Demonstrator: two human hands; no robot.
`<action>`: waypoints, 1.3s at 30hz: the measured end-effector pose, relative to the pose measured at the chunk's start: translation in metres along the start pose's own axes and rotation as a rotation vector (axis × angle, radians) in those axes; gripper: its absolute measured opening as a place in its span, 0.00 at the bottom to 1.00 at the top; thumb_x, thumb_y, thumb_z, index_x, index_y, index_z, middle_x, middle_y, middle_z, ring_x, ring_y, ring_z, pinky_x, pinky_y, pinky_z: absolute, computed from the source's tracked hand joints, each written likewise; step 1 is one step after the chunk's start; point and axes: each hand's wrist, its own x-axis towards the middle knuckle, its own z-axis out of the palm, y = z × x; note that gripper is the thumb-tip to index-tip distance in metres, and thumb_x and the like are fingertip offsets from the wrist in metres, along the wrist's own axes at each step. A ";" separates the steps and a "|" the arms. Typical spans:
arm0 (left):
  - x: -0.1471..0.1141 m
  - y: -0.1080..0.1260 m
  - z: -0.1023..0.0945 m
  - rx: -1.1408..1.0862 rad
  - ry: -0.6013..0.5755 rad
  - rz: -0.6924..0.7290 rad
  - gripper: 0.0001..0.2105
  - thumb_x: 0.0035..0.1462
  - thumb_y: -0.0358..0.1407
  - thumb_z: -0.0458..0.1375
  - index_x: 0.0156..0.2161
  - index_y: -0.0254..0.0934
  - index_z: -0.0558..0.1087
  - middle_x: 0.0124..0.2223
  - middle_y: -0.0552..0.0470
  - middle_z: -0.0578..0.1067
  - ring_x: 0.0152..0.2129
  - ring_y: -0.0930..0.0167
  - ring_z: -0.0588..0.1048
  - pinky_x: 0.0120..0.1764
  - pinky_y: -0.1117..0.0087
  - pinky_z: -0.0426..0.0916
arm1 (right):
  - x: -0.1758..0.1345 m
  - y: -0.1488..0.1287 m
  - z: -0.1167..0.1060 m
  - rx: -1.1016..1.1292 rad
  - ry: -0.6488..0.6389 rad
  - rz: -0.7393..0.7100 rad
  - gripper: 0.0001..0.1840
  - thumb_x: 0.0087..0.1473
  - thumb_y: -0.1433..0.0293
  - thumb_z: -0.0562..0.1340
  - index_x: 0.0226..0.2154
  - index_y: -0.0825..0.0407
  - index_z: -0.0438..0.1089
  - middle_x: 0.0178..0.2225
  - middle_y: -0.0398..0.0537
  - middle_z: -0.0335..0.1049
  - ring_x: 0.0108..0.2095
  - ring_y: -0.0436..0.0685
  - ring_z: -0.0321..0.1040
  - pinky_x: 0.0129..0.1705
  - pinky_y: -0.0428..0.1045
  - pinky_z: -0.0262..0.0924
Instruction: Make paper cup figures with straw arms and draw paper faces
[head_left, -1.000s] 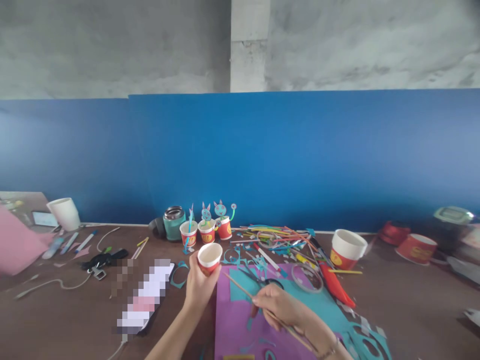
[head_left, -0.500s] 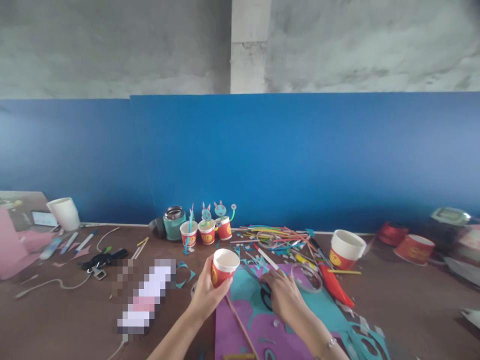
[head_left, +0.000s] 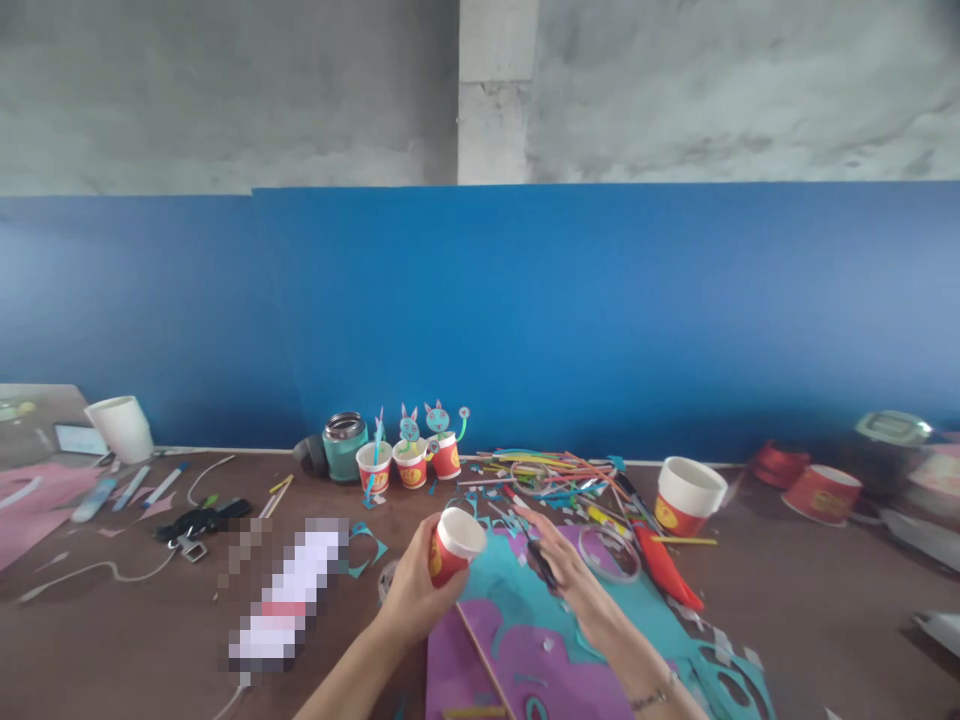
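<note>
Brown table [head_left: 825, 610] under paper cups [head_left: 409, 464], straws [head_left: 555, 468], purple sheet [head_left: 517, 665].

I see open brown table [head_left: 810, 610] on the far right and a bare strip at front left. Ahead, the heap of coloured sticks [head_left: 555, 470] and three small decorated red paper cups [head_left: 409, 463] block the way; the clear tape ring [head_left: 609, 555] lies close.

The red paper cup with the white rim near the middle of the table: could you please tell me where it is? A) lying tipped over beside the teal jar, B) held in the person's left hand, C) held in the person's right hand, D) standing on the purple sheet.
B: the left hand is wrapped around the red paper cup, holding it tilted above the table.
</note>
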 end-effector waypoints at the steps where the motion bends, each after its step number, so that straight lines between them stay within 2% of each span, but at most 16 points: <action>1: 0.000 0.000 0.000 0.008 -0.002 0.003 0.25 0.47 0.31 0.59 0.52 0.36 0.62 0.47 0.47 0.73 0.43 0.64 0.73 0.47 0.64 0.67 | -0.001 -0.002 0.001 0.007 -0.016 0.042 0.26 0.56 0.61 0.51 0.56 0.49 0.61 0.29 0.47 0.69 0.31 0.56 0.66 0.34 0.49 0.61; 3: -0.001 0.000 0.001 0.021 -0.011 0.003 0.25 0.46 0.30 0.59 0.52 0.37 0.63 0.47 0.46 0.73 0.44 0.64 0.73 0.48 0.64 0.67 | -0.002 -0.004 0.004 -0.060 -0.054 0.065 0.27 0.54 0.59 0.55 0.56 0.49 0.62 0.30 0.48 0.70 0.30 0.57 0.65 0.33 0.50 0.61; 7: -0.002 0.000 0.002 0.026 -0.062 -0.001 0.26 0.47 0.30 0.58 0.53 0.37 0.61 0.48 0.46 0.73 0.45 0.64 0.72 0.48 0.64 0.67 | -0.005 -0.009 0.012 -0.301 -0.124 -0.170 0.24 0.56 0.59 0.55 0.54 0.46 0.66 0.38 0.49 0.75 0.35 0.58 0.69 0.38 0.51 0.61; 10: -0.003 -0.003 0.003 0.048 -0.084 0.026 0.27 0.45 0.28 0.57 0.53 0.37 0.61 0.48 0.47 0.73 0.44 0.65 0.73 0.47 0.65 0.67 | -0.009 -0.017 0.014 -0.468 -0.155 -0.253 0.22 0.59 0.59 0.52 0.54 0.42 0.65 0.38 0.47 0.77 0.33 0.58 0.71 0.36 0.49 0.61; 16: -0.003 -0.002 0.001 0.094 -0.111 0.127 0.27 0.45 0.27 0.57 0.53 0.39 0.62 0.47 0.47 0.73 0.44 0.65 0.73 0.47 0.65 0.68 | -0.013 -0.020 0.012 -0.530 -0.186 -0.288 0.22 0.59 0.64 0.52 0.55 0.42 0.64 0.36 0.47 0.77 0.31 0.55 0.71 0.34 0.46 0.59; 21: -0.004 0.004 0.001 0.102 -0.123 0.149 0.26 0.46 0.27 0.57 0.53 0.40 0.61 0.48 0.47 0.72 0.44 0.64 0.73 0.47 0.65 0.68 | -0.014 -0.024 0.012 -0.549 -0.187 -0.217 0.22 0.59 0.62 0.50 0.54 0.43 0.65 0.27 0.44 0.75 0.25 0.53 0.68 0.28 0.45 0.57; 25: -0.004 0.003 0.002 0.101 -0.128 0.166 0.28 0.44 0.26 0.56 0.53 0.41 0.62 0.48 0.48 0.73 0.44 0.65 0.73 0.47 0.65 0.68 | -0.012 -0.024 0.013 -0.436 -0.162 -0.152 0.26 0.59 0.52 0.48 0.49 0.44 0.71 0.31 0.46 0.76 0.33 0.59 0.70 0.35 0.48 0.59; 29: -0.004 0.000 0.001 0.104 -0.105 0.123 0.28 0.44 0.26 0.57 0.53 0.41 0.61 0.50 0.47 0.72 0.46 0.63 0.72 0.49 0.63 0.67 | -0.007 -0.021 0.015 -0.093 -0.109 -0.133 0.31 0.53 0.46 0.52 0.43 0.50 0.74 0.36 0.51 0.74 0.40 0.62 0.67 0.40 0.50 0.60; 32: -0.004 -0.001 -0.001 0.108 -0.090 0.088 0.28 0.44 0.26 0.58 0.53 0.39 0.61 0.50 0.45 0.71 0.47 0.62 0.71 0.50 0.61 0.66 | -0.008 -0.025 0.014 0.160 -0.127 -0.029 0.33 0.50 0.46 0.57 0.49 0.51 0.70 0.28 0.47 0.69 0.30 0.56 0.64 0.34 0.48 0.59; 34: -0.003 -0.001 -0.001 0.110 -0.091 0.081 0.28 0.44 0.27 0.58 0.53 0.39 0.61 0.50 0.45 0.72 0.47 0.62 0.71 0.49 0.61 0.66 | -0.010 -0.028 0.014 0.304 -0.144 0.016 0.33 0.51 0.46 0.55 0.50 0.52 0.69 0.21 0.42 0.61 0.23 0.52 0.57 0.30 0.47 0.56; 36: -0.004 -0.001 -0.001 0.112 -0.088 0.078 0.27 0.44 0.28 0.58 0.53 0.39 0.62 0.50 0.45 0.72 0.46 0.62 0.71 0.49 0.61 0.66 | -0.012 -0.029 0.013 0.442 -0.166 0.016 0.32 0.54 0.48 0.54 0.50 0.53 0.69 0.19 0.39 0.55 0.22 0.50 0.53 0.29 0.47 0.54; 39: -0.004 -0.001 0.000 0.117 -0.061 0.075 0.26 0.45 0.29 0.58 0.53 0.39 0.62 0.49 0.45 0.72 0.46 0.62 0.72 0.49 0.61 0.66 | -0.013 -0.029 0.012 0.510 -0.169 0.046 0.29 0.54 0.52 0.57 0.52 0.52 0.66 0.20 0.39 0.57 0.22 0.50 0.54 0.27 0.45 0.52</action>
